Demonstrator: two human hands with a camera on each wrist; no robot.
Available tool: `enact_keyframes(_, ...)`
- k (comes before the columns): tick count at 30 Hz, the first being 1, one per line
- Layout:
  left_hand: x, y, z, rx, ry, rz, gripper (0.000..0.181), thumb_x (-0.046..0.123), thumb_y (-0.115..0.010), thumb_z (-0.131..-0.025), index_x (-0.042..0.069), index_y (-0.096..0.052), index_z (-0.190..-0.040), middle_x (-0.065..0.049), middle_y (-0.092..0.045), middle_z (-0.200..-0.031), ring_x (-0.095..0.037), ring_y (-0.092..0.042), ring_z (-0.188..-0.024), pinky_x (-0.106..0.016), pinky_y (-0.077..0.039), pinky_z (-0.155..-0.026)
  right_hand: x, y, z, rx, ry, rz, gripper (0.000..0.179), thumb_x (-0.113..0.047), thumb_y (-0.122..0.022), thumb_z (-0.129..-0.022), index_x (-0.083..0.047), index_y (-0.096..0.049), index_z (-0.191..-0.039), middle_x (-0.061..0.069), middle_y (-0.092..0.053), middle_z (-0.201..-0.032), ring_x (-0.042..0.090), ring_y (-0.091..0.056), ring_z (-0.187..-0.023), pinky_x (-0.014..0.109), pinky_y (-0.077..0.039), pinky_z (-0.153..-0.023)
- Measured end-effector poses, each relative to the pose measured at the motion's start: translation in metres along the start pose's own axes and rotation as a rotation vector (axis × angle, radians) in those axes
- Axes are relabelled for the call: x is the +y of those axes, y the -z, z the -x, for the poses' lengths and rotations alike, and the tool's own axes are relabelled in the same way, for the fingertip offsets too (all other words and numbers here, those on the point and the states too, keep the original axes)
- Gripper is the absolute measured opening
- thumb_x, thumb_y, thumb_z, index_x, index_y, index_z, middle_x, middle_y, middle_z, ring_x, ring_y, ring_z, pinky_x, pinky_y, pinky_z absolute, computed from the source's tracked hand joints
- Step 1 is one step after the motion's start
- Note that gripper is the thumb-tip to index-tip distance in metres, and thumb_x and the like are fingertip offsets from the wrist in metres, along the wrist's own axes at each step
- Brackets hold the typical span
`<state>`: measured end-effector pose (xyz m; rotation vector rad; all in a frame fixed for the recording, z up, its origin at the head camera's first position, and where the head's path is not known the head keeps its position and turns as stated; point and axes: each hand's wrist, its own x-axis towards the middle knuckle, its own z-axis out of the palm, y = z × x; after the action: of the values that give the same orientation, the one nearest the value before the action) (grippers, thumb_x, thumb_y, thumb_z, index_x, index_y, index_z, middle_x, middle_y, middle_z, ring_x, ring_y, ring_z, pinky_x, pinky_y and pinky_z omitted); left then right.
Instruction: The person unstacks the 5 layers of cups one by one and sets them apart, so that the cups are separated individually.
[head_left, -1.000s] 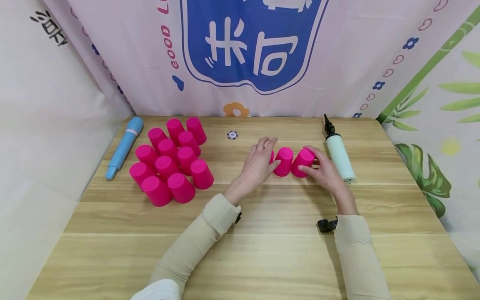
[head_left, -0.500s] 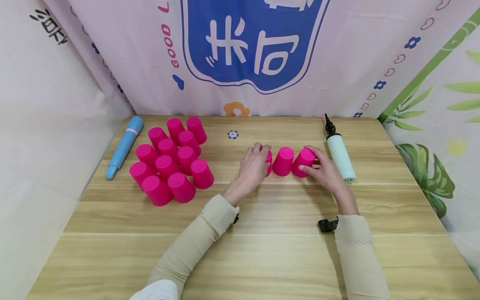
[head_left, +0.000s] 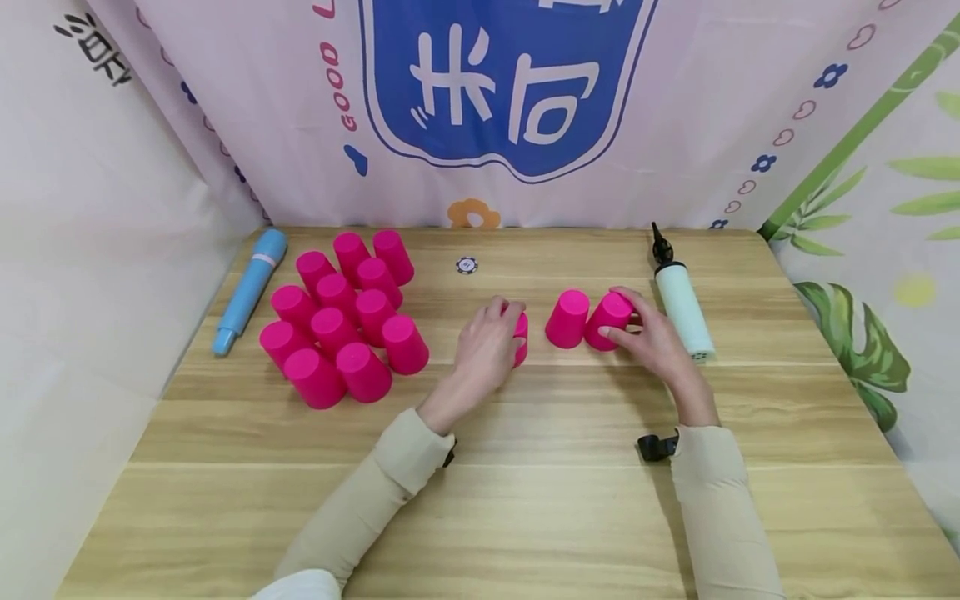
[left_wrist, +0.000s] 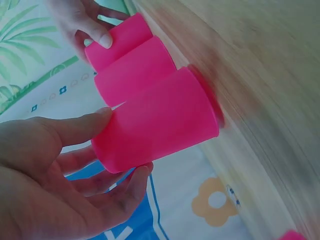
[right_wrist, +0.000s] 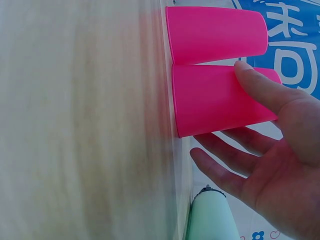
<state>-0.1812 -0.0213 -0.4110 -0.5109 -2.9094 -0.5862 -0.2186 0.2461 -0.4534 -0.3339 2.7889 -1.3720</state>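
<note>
My left hand (head_left: 483, 348) pinches an upside-down pink cup (left_wrist: 157, 125) near its narrow top, thumb on one side and fingers on the other. In the head view the hand hides most of that cup. Its wide rim is close over the table. To its right stands a middle pink cup (head_left: 567, 319), also upside down, with no hand on it. My right hand (head_left: 651, 337) holds the rightmost pink cup (right_wrist: 215, 100), thumb across its near side and fingers behind. The middle and rightmost cups stand side by side, bases nearly together.
Several upside-down pink cups (head_left: 335, 332) stand clustered on the left of the wooden table (head_left: 540, 517). Beyond them lies a blue tube-shaped pump (head_left: 251, 287). A pale green hand pump (head_left: 684, 310) lies right of my right hand. A poker chip (head_left: 467, 265) lies near the back edge.
My left hand has closed round the leftmost cup of the row and moved it left and slightly nearer, widening the gap to the middle cup. The right hand stays on its cup.
</note>
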Motion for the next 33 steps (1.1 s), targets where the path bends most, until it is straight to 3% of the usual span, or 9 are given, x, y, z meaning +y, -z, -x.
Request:
enact_keyframes(9,-0.012,0.019,0.027,0.018,-0.019,-0.002,0.048,0.011,-0.074,-0.085,0.006,-0.056,-0.13,-0.016,-0.055,-0.121,-0.031,-0.054,-0.106,-0.045,-0.053,-0.083,0.001,0.002,0.001,-0.002,-0.003,0.008,0.067,-0.017,-0.071,-0.088,-0.01,-0.037,-0.146,0.023,-0.049,-0.135,0.043,-0.053,-0.117,0.052,-0.046,-0.096)
enact_keyframes(21,-0.033,0.041,0.065,0.037,0.023,-0.034,0.053,0.011,-0.08,-0.078,0.007,-0.058,-0.126,-0.017,-0.056,-0.117,-0.033,-0.055,-0.102,-0.045,-0.055,-0.074,0.0,0.001,-0.001,-0.009,0.023,-0.01,0.066,-0.018,-0.07,-0.089,-0.01,-0.037,-0.145,0.023,-0.048,-0.134,0.044,-0.053,-0.117,0.053,-0.045,-0.096)
enact_keyframes(33,-0.054,0.048,0.086,0.02,0.072,-0.032,0.054,0.01,-0.084,-0.073,0.005,-0.06,-0.122,-0.014,-0.056,-0.111,-0.032,-0.054,-0.094,-0.044,-0.056,-0.065,0.001,0.001,-0.001,-0.005,0.01,-0.006,0.065,-0.017,-0.071,-0.088,-0.011,-0.038,-0.144,0.022,-0.049,-0.133,0.044,-0.054,-0.116,0.053,-0.046,-0.095)
